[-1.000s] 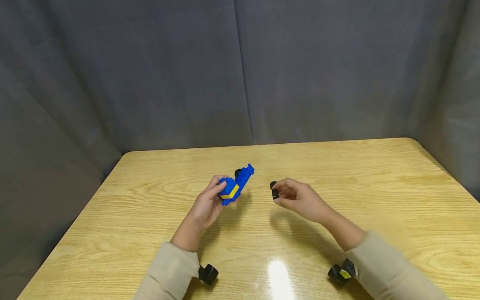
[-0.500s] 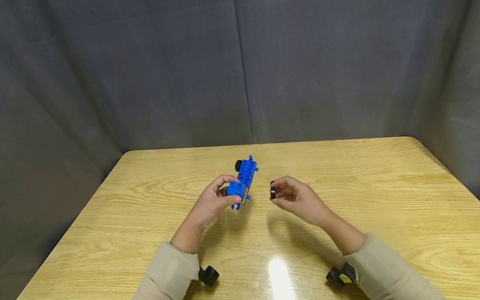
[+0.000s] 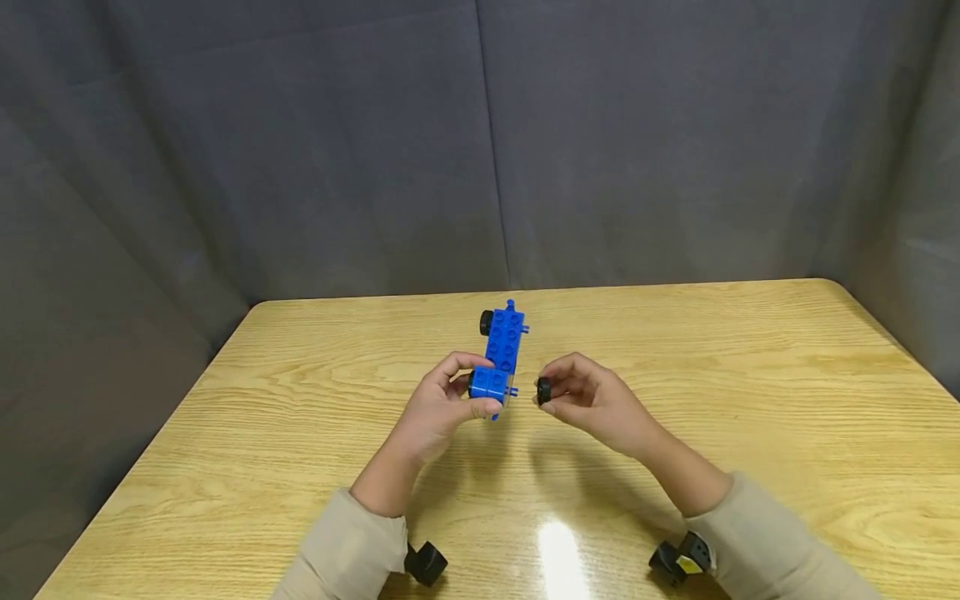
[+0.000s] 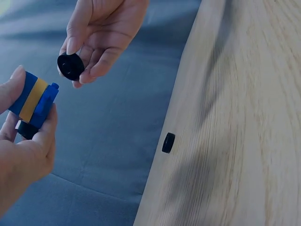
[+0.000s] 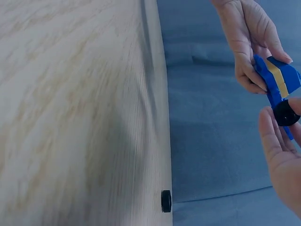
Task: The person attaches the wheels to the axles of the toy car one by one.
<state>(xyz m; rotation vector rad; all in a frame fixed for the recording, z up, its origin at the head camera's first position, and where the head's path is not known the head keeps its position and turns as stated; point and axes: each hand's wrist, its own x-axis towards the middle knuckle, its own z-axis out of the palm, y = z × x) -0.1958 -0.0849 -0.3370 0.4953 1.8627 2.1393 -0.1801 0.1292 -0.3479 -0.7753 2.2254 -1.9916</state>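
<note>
The blue toy car chassis point(image 3: 504, 346) is held above the tabletop, studs toward the head camera, with a blue-and-yellow brick block point(image 3: 487, 384) at its near end. Over the last second it has turned from a steep slant to nearly straight and shifted toward the right hand point(image 3: 600, 408); its bare far peg point(image 3: 524, 329) and near peg point(image 3: 513, 392) now face that way. As I judge it, this lines up the near peg for the loose wheel point(image 3: 544, 391), still apart from it. On the opposite side, a far wheel point(image 3: 486, 322) and a near wheel point(image 4: 27, 130) are in place.

The left hand point(image 3: 438, 417) grips the brick end, thumb on the block, fingers round its left side. The right hand pinches the loose wheel between thumb and fingers.

Another wheel point(image 4: 168, 142) lies flat on the wood-grain tabletop point(image 3: 225, 433), seen in both wrist views. Beyond are beige sleeves point(image 3: 341, 546), black wrist cameras point(image 3: 426, 564) and a grey curtain point(image 3: 360, 150).
</note>
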